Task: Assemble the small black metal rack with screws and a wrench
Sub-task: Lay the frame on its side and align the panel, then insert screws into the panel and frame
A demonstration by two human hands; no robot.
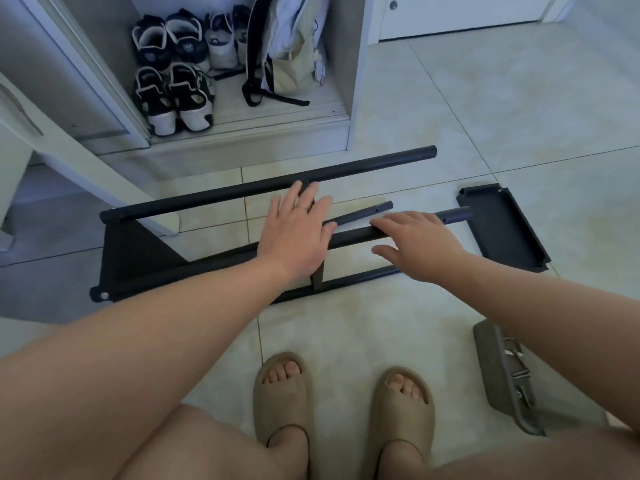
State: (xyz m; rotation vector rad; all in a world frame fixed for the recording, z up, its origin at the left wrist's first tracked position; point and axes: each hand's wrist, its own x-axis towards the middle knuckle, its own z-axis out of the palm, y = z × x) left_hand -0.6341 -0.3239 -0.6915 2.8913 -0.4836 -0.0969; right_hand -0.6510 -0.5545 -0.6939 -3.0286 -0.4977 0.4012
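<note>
Black metal parts of the partly built rack (207, 197) lay across a pale tiled floor (450, 109), directly in front of an open cabinet (355, 81). A long upper tube ran from lower left to upper right and met a dark side panel (138, 251) at its left end. Further tubes ran below it, partly hidden by the forearms. A loose end panel (502, 230), rim upward, lay apart from the frame at the right.

The left hand (298, 233) was held flat, palm down, over the middle of the frame. Its fingers (292, 195) were straight and close together, and one bore a thin ring (303, 207). Whether the palm touched the metal could not be told. The right hand (419, 244) was also palm down, its straight fingers (391, 221) lying across a thick tube (353, 235) and its thumb held apart nearer the person; no finger was curled round the tube. A thinner short tube (367, 212) with small holes lay between the two hands.

A grey tray (491, 368) near the right forearm held screws (519, 370); a wrench could not be made out. Two feet in tan sandals (282, 393) stood in the foreground. The cabinet held sports shoes (173, 95) and a pale backpack (291, 46).
</note>
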